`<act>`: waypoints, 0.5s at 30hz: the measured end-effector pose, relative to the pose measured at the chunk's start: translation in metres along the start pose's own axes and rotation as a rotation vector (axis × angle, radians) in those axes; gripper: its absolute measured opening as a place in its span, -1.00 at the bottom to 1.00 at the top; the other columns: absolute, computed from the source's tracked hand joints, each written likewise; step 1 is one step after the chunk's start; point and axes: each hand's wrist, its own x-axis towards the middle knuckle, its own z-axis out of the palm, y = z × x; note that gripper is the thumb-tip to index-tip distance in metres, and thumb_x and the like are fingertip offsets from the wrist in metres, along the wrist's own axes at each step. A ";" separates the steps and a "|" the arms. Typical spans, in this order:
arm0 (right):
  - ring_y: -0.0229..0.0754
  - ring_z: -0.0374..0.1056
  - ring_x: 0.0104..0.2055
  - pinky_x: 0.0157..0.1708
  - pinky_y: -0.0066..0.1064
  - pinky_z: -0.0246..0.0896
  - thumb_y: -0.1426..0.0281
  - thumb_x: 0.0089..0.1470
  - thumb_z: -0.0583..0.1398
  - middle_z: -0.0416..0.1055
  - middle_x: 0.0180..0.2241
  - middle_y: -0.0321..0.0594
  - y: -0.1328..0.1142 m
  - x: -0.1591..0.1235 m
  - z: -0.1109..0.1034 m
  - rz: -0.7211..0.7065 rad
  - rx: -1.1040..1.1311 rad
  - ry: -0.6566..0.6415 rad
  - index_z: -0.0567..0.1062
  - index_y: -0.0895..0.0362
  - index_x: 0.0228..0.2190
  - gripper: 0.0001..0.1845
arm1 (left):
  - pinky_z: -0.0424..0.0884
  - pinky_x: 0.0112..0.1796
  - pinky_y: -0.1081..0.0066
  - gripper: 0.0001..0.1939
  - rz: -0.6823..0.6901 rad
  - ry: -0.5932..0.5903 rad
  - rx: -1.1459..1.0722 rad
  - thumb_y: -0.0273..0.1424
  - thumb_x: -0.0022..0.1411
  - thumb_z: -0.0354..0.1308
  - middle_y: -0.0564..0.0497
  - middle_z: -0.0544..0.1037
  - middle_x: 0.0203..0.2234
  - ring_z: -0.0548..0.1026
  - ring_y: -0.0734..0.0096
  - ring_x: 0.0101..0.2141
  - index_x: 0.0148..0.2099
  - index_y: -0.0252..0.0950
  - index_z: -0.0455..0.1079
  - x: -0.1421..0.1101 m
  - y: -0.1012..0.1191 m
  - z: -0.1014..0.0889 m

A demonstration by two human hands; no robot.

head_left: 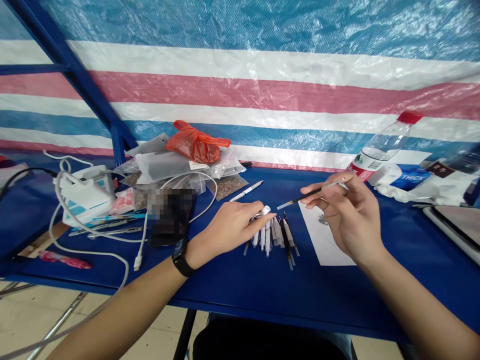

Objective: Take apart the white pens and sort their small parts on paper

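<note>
Right hand, right of centre in head view, pinches slim refill; left hand, mid-frame, pinches white tube just over pen parts. Light, steady grip likely suits refill best, kept clear of pen parts.

Table: blue surface. Centre: pen parts, grouped, white barrels beside dark refills; one white pen lies beyond, apart. Right: white paper, a pack marked THICK. Left: phone, clear bags, white box, several pens, pink item, white cable, part looped, its plug end near the phone
</note>
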 end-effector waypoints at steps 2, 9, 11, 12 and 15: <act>-0.18 0.59 -0.35 -0.35 -0.36 0.52 0.28 0.16 0.37 0.66 -0.33 -0.27 -0.001 -0.006 0.003 -0.077 -0.035 -0.040 0.44 0.02 -0.30 -0.79 | -0.04 -0.53 0.43 -0.56 0.058 0.031 -0.011 -0.20 0.51 -0.01 0.20 0.15 -0.67 0.17 0.54 -0.65 -0.44 -0.22 0.06 -0.002 0.006 0.003; -0.17 0.54 -0.29 -0.29 -0.34 0.48 0.26 0.25 0.29 0.60 -0.29 -0.20 0.010 -0.021 0.015 0.021 -0.291 -0.331 0.49 0.06 -0.26 -0.86 | 0.00 -0.52 0.43 -0.57 0.127 0.025 -0.030 -0.21 0.53 -0.05 0.18 0.22 -0.64 0.21 0.54 -0.62 -0.43 -0.23 0.10 -0.005 0.011 0.005; -0.16 0.49 -0.30 -0.32 -0.34 0.43 0.22 0.24 0.29 0.57 -0.28 -0.19 0.010 -0.020 0.015 0.066 -0.362 -0.375 0.52 0.06 -0.24 -0.83 | 0.00 -0.52 0.43 -0.56 0.072 0.002 -0.062 -0.20 0.52 -0.05 0.19 0.20 -0.65 0.18 0.55 -0.63 -0.44 -0.23 0.07 -0.006 0.011 0.005; -0.16 0.47 -0.31 -0.33 -0.33 0.41 0.18 0.22 0.30 0.56 -0.27 -0.19 0.009 -0.017 0.013 0.071 -0.379 -0.373 0.52 0.05 -0.23 -0.80 | 0.00 -0.53 0.44 -0.55 0.041 -0.005 -0.083 -0.19 0.52 -0.05 0.19 0.18 -0.66 0.16 0.55 -0.63 -0.44 -0.23 0.05 -0.005 0.011 0.005; -0.09 0.46 -0.27 -0.32 -0.29 0.36 0.09 0.17 0.30 0.56 -0.25 -0.18 0.004 -0.003 -0.002 0.047 -0.482 -0.296 0.53 0.02 -0.25 -0.73 | -0.02 -0.54 0.44 -0.53 -0.033 0.013 -0.141 -0.17 0.49 -0.01 0.21 0.10 -0.68 0.11 0.57 -0.65 -0.45 -0.22 -0.03 -0.004 0.013 0.004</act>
